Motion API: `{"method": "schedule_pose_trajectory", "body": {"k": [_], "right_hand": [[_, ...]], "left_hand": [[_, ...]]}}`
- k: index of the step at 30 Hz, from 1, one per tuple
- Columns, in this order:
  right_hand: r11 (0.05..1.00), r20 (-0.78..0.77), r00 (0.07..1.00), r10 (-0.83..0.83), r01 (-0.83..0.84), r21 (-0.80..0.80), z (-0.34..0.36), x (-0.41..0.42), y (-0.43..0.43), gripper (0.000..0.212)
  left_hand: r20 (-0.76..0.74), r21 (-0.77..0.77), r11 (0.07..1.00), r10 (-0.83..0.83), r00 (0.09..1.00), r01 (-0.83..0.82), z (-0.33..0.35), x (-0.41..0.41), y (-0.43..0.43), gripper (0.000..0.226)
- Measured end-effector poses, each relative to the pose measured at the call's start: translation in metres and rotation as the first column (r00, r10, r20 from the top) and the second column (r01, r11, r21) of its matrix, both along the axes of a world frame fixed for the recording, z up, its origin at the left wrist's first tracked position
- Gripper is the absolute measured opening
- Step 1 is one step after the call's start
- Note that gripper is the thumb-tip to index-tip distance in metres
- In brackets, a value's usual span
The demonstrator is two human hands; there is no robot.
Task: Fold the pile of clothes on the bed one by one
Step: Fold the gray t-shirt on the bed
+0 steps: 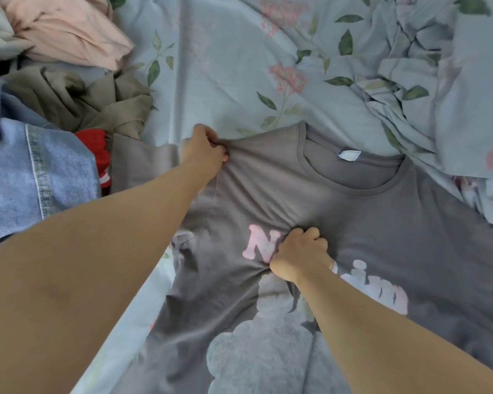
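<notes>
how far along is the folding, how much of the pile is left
Done: no folded garment shows in view. In hand: the grey t-shirt lies front up; the left hand pinches its shoulder, the right hand pinches the chest by the print. Left: the denim piece, olive garment and pink garment lie crumpled at the left.

We see a pale blue sheet (225,81) spread fairly flat across the middle, printed with green leaves and faded pink blossoms. At the upper right we find a quilt (444,81) in the same floral print, bunched into deep creases and folds, its edge lying on the sheet.
</notes>
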State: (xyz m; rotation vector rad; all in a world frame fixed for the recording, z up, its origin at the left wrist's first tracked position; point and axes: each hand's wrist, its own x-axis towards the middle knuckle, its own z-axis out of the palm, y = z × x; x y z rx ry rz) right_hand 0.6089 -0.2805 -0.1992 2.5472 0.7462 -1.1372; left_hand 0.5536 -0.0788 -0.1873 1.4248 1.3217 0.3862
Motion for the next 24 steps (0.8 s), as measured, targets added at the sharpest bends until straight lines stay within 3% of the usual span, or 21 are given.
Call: {"method": "schedule_pose_trajectory", "body": {"k": [2, 4, 6, 8, 12, 16, 19, 21, 24], "right_hand": [[0.999, 0.001, 1.000, 0.010, -0.010, 0.031, -0.002, 0.000, -0.003, 0.052], [0.998, 0.016, 1.000, 0.005, -0.006, 0.066, -0.002, -0.001, -0.007, 0.051], [0.993, 0.038, 0.999, 0.006, -0.011, 0.118, -0.002, -0.003, -0.015, 0.050], [0.976, 0.066, 0.998, -0.001, -0.013, 0.216, -0.002, -0.007, -0.028, 0.044], [0.884, 0.171, 0.984, 0.044, -0.118, 0.453, -0.001, -0.025, -0.078, 0.043], [0.844, 0.188, 0.976, 0.110, -0.192, 0.501, 0.007, -0.066, -0.149, 0.050], [0.889, 0.173, 0.985, 0.007, -0.085, 0.450, 0.016, -0.096, -0.213, 0.051], [0.921, 0.160, 0.976, -0.149, 0.078, 0.381, 0.022, -0.115, -0.260, 0.052], [0.922, 0.190, 0.920, -0.343, 0.291, 0.254, 0.033, -0.141, -0.327, 0.052]], "left_hand": [[-0.159, 0.201, 0.940, -0.247, 0.956, 0.277, -0.007, -0.011, -0.021, 0.051], [-0.458, 0.313, 0.758, -0.406, 0.791, 0.571, -0.015, -0.027, -0.056, 0.069], [-0.692, 0.318, 0.585, -0.394, 0.605, 0.746, -0.024, -0.051, -0.096, 0.064], [-0.790, 0.260, 0.519, -0.371, 0.489, 0.814, -0.028, -0.076, -0.133, 0.058], [-0.835, 0.204, 0.490, -0.365, 0.412, 0.847, -0.027, -0.110, -0.191, 0.061], [-0.839, 0.135, 0.480, -0.410, 0.358, 0.867, -0.024, -0.139, -0.245, 0.068], [-0.830, 0.152, 0.397, -0.446, 0.335, 0.905, -0.012, -0.161, -0.282, 0.062], [-0.833, 0.119, 0.321, -0.483, 0.271, 0.940, -0.011, -0.179, -0.308, 0.062], [-0.807, 0.074, 0.303, -0.541, 0.235, 0.950, -0.006, -0.201, -0.343, 0.062]]}}
